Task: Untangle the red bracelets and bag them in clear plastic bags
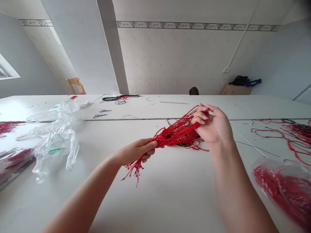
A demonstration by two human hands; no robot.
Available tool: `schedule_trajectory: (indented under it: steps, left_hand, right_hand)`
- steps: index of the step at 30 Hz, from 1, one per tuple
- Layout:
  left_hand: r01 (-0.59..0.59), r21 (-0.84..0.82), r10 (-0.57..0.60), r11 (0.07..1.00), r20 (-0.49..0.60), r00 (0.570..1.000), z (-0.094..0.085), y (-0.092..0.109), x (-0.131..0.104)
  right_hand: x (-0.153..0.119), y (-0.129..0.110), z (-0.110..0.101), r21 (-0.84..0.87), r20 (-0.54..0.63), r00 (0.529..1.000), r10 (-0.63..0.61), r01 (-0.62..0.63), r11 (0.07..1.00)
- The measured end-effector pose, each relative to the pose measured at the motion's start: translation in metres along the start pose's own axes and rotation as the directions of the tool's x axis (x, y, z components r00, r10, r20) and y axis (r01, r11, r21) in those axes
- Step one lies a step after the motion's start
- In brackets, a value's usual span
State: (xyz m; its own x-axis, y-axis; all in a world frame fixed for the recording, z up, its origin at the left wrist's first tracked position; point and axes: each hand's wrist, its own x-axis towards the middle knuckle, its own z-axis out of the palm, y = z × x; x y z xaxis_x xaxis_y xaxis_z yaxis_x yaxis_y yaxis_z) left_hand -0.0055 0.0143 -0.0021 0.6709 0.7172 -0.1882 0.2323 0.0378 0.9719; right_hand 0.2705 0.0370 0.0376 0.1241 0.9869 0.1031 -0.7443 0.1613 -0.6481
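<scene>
Holding: one red cord bundle (pixel 162 137), above counter (pixel 170 194), short of far edge | left hand (pixel 138 149): fingers closed round tasselled end | right hand (pixel 213 124): fingers curled round other end | we'd best tension it evenly

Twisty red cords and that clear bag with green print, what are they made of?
The twisted red cords look like textile, maybe nylon, perhaps faintly shiny: their ridged strands bend softly. The crinkled clear bag with green print seems thin, glossy plastic: highlights follow its creases.
</scene>
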Motion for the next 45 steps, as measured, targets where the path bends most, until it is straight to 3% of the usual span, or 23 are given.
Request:
schedule_trajectory:
  steps: [4,7,9,12,16,19,21,23,29,33,36,41,45]
  left_hand:
    - [0.100,0.250,-0.063,0.963,-0.151,0.987,-0.003,0.004,-0.008]
    - [0.132,0.423,-0.048,0.897,-0.203,0.978,0.000,0.006,-0.013]
    - [0.096,0.528,0.006,0.844,-0.189,0.982,0.002,0.008,-0.017]
    - [0.076,0.633,0.022,0.770,-0.145,0.989,0.004,0.009,-0.022]
    - [0.080,0.720,-0.020,0.690,-0.092,0.996,0.000,0.011,-0.028]
    - [0.070,0.728,-0.050,0.682,-0.049,0.998,-0.005,0.014,-0.031]
    - [0.093,0.711,-0.085,0.698,-0.047,0.995,-0.008,0.014,-0.032]
    - [0.132,0.708,-0.108,0.694,-0.079,0.991,-0.011,0.014,-0.032]
    - [0.088,0.688,0.048,0.720,-0.177,0.983,-0.012,0.017,-0.030]
    - [0.103,0.588,0.099,0.803,-0.302,0.948,-0.004,0.023,-0.026]
    - [0.077,0.557,0.222,0.827,-0.449,0.866,0.000,0.021,-0.020]
    - [0.028,0.526,0.365,0.850,-0.626,0.689,-0.001,0.004,-0.001]
    - [-0.059,0.549,0.456,0.834,-0.624,0.635,-0.001,-0.009,0.014]
  right_hand:
    - [0.003,0.013,0.003,0.039,-0.069,0.997,-0.044,0.047,0.998]
    - [-0.003,0.031,0.015,-0.026,-0.070,0.990,-0.121,0.119,0.993]
    - [-0.009,0.044,0.023,-0.118,0.002,0.991,-0.131,0.131,0.984]
    - [-0.021,0.064,0.031,-0.347,0.234,0.972,0.022,0.062,0.936]
    - [-0.033,0.083,0.032,-0.669,0.466,0.815,0.345,0.070,0.740]
    - [-0.040,0.093,0.030,-0.856,0.427,0.679,0.597,0.091,0.509]
    - [-0.043,0.099,0.030,-0.924,0.357,0.644,0.677,0.137,0.357]
    - [-0.046,0.105,0.031,-0.940,0.332,0.665,0.670,0.170,0.298]
    - [-0.039,0.112,0.029,-0.907,0.322,0.718,0.617,0.046,0.419]
    - [-0.028,0.109,0.022,-0.882,0.323,0.818,0.476,0.077,0.465]
    - [-0.020,0.109,0.020,-0.833,0.295,0.879,0.376,0.044,0.551]
    - [-0.016,0.121,0.022,-0.499,0.210,0.935,0.286,-0.149,0.854]
    - [-0.022,0.138,0.026,-0.276,0.136,0.934,0.330,-0.284,0.918]
